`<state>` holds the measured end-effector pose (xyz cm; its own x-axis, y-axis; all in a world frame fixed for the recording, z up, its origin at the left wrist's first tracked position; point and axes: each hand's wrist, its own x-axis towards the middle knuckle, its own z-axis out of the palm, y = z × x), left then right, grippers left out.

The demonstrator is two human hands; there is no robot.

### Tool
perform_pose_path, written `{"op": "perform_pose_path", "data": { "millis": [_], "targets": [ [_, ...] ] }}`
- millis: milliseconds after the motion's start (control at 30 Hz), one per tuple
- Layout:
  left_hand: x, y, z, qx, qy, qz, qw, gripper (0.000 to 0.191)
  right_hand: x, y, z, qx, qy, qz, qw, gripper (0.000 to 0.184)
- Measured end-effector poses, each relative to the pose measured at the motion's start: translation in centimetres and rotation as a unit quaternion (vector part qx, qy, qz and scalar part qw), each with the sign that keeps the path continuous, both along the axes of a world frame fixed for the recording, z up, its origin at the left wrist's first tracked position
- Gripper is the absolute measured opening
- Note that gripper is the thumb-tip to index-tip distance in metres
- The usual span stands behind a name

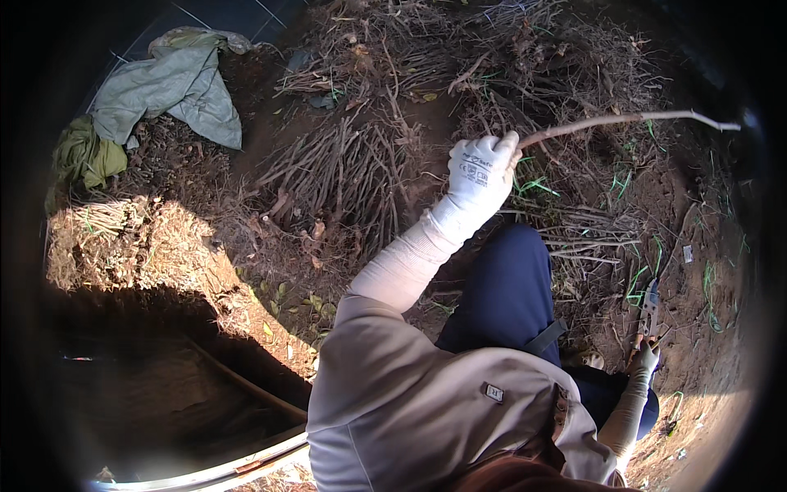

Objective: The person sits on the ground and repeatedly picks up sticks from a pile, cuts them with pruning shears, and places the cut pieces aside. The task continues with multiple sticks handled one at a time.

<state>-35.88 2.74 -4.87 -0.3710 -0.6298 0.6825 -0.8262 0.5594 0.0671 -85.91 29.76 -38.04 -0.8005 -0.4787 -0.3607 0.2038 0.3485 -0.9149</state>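
Note:
My left hand (482,169), in a white work glove with printing on its back, is closed around the near end of a long bare branch (602,123). The branch reaches out to the right and bends near its far tip. Low on the right, beside my leg, my gloved right hand (645,358) grips the handles of a pair of pruning shears (649,307), whose metal head points away from me. Just beyond my left hand lie rooted plants in a tangled heap (535,67). A fan of thin cut stems (344,172) rests on the soil left of that hand.
Crumpled grey-green sheeting (166,92) lies at the upper left, near a small bundle of pale stems (101,216). More stems (590,227) lie past my knee. Green plastic ties (710,295) are scattered over the soil at right. A pale curved rail (246,464) runs along the lower left.

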Motion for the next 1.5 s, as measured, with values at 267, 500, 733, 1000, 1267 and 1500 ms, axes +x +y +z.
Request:
{"op": "perform_pose_path", "data": {
  "millis": [267,500,733,1000,1267,1500],
  "targets": [
    [29.9,-4.9,6.5,-0.052,-0.241,0.539,0.805,0.018,4.0,0.3,2.4,0.080,0.013,0.057,0.995,0.025],
    [38.1,-3.0,-0.9,0.425,-0.420,0.635,0.490,0.050,4.9,0.0,3.6,0.069,0.022,0.063,0.995,0.031],
    [24.9,-7.8,-7.6,0.060,-0.358,0.285,0.887,0.027,5.4,-1.0,3.0,0.165,0.075,0.101,0.978,0.049],
    [6.4,-4.0,-34.5,0.507,-0.374,0.094,0.771,0.069,7.6,-0.5,4.6,0.127,0.035,0.121,0.984,0.045],
    [13.2,-9.2,-27.8,0.293,-0.115,0.066,0.947,0.017,9.3,-0.3,4.8,0.083,0.056,0.083,0.991,0.047],
    [10.7,-5.2,-32.4,0.518,-0.231,0.137,0.812,0.052,9.9,0.2,4.0,0.117,0.111,0.167,0.973,0.047]
  ]
}}
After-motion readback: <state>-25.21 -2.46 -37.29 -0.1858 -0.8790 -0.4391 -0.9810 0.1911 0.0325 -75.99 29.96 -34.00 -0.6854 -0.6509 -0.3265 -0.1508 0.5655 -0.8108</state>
